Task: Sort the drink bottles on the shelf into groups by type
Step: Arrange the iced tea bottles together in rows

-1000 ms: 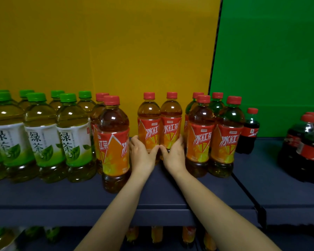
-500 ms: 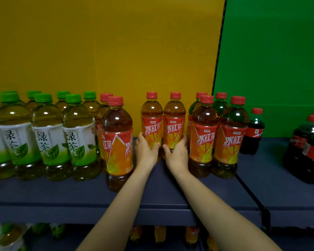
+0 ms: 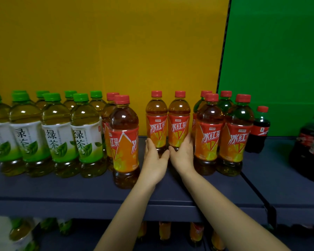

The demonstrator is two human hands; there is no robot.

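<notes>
Two iced black tea bottles with red caps and orange labels stand side by side at the back of the dark shelf (image 3: 170, 192). My left hand (image 3: 155, 160) wraps the base of the left one (image 3: 156, 120). My right hand (image 3: 183, 156) wraps the base of the right one (image 3: 179, 120). Several green tea bottles (image 3: 58, 134) with green caps stand in rows at the left. More iced tea bottles stand on both sides: one close at the front left (image 3: 124, 140), several at the right (image 3: 208, 134).
A small cola bottle (image 3: 258, 131) stands behind the right iced tea group. Larger cola bottles (image 3: 312, 145) are on the neighbouring shelf section at the far right. A yellow panel and a green panel form the back wall. More bottles show on the shelf below.
My hands stay on the bases of the two middle iced tea bottles. The view has shifted slightly left, and the bottles sit a little further back.
</notes>
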